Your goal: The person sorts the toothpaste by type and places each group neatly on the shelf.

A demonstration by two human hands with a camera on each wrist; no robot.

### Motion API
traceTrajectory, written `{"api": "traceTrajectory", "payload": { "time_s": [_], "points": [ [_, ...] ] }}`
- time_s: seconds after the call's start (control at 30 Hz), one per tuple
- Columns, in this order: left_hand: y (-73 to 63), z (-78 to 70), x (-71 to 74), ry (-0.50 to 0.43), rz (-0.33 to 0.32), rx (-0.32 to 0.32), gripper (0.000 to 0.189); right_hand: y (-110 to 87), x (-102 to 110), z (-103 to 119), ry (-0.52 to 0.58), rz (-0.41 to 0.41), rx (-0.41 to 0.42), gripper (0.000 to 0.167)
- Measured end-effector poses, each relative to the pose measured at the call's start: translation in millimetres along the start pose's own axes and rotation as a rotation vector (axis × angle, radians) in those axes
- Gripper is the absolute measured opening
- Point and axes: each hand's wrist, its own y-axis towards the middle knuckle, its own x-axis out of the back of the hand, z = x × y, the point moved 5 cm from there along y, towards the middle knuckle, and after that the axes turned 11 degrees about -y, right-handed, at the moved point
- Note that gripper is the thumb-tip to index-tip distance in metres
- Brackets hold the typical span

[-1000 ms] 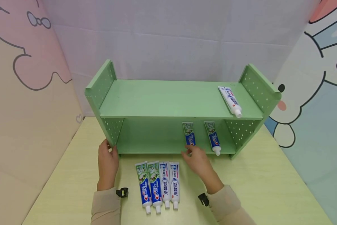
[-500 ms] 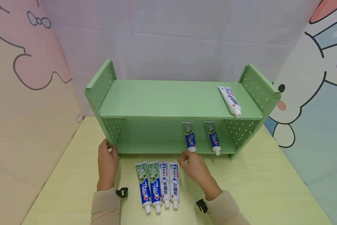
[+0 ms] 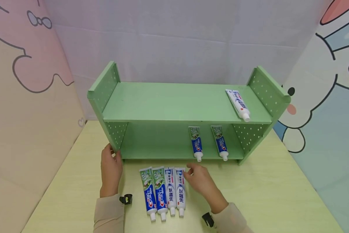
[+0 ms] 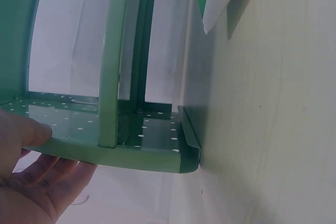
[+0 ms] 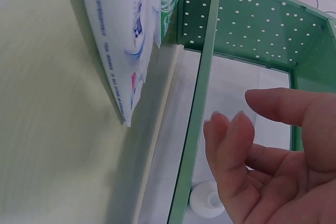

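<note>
My left hand grips the lower left side panel of a green two-tier shelf; in the left wrist view the thumb lies inside the panel edge, the fingers outside. My right hand holds nothing, its fingers loosely bent, thumb and fingertips apart in the right wrist view. It hovers beside the top end of the rightmost white toothpaste tube. Another white toothpaste tube and two blue-green Crest toothpaste tubes, one outer and one inner, lie alongside on the table, caps toward me.
Two Crest tubes, one left and one right, lie on the lower tier, caps at its front edge. A white tube lies at the right of the upper tier. Painted walls flank the table.
My right hand has let go of the left Crest tube on the lower tier and drawn back toward the white tubes on the table. My left hand stays on the shelf.
</note>
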Motion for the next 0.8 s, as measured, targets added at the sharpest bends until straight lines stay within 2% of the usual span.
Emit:
{"api": "traceTrajectory", "payload": {
  "time_s": [0.27,0.8],
  "points": [
    [-0.2,1.6,0.7,-0.008,0.013,0.002,0.039,-0.1,-7,-6,-0.045,0.019,-0.015,0.036],
    [1.0,-0.1,-0.1,-0.008,0.018,0.001,0.038,-2.5,-33,-18,-0.070,0.119,-0.072,0.039]
  ]
}}
